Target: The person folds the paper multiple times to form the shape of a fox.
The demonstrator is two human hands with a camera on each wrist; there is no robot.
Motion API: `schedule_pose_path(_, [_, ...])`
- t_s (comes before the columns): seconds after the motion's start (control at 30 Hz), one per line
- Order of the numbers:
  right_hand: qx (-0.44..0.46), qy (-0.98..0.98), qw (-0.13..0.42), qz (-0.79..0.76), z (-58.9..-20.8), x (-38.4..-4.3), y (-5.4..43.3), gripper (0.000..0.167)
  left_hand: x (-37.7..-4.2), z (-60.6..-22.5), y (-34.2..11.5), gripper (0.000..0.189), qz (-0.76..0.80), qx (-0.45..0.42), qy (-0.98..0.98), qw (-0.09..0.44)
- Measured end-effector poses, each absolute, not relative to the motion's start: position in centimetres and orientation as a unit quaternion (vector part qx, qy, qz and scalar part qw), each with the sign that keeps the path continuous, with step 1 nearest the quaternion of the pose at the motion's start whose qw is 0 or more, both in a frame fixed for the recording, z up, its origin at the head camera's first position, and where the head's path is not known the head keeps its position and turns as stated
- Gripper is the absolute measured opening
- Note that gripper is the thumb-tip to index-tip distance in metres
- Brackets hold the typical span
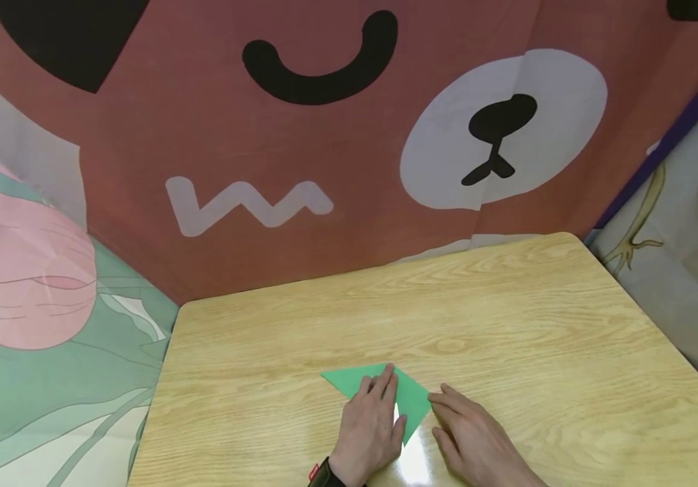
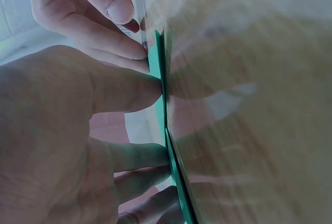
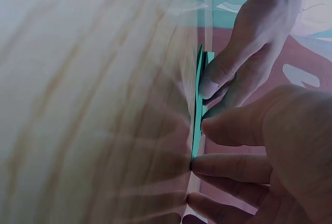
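A folded sheet of green paper (image 1: pixel 412 400) lies flat on the wooden table, its pointed corners spreading to the left, right and front. My left hand (image 1: pixel 368 425) presses on its middle, with fingers straight and pointing away from me. Beside the right corner, my right hand (image 1: pixel 477 433) touches the paper's edge with its fingertips. In the left wrist view the paper (image 2: pixel 159 53) appears edge-on as thin layers under the left thumb and fingers. From the right wrist, the paper (image 3: pixel 196 125) also looks thin, and the right fingertips meet its edge. The left palm hides part of the sheet.
The wooden table (image 1: pixel 507 318) extends around the paper on all sides. Behind it hangs a reddish cloth (image 1: pixel 349 149) with a cartoon animal face. Patterned cloths stand at the left and right. A dark watch (image 1: pixel 324 473) sits on the left wrist.
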State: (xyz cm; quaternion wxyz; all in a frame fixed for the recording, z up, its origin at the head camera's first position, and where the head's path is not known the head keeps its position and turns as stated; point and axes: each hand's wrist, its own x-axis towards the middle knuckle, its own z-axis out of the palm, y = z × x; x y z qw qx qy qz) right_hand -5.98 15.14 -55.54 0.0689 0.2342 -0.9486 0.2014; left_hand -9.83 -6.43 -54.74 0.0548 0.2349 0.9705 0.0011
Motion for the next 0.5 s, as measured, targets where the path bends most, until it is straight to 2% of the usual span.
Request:
schedule_pose_path(0.3, [0.231, -0.946, 0.084, 0.213, -55.4, -5.4, 15.7, 0.029, -9.8, -54.7, -6.6, 0.067, 0.018, 0.233, 0.971, 0.051])
schedule_pose_path(0.5, [0.190, -0.935, 0.050, 0.295, -54.9, -5.9, 16.5, 0.007, -9.7, -54.9, -6.8, 0.065, 0.025, 0.242, 0.969, 0.031])
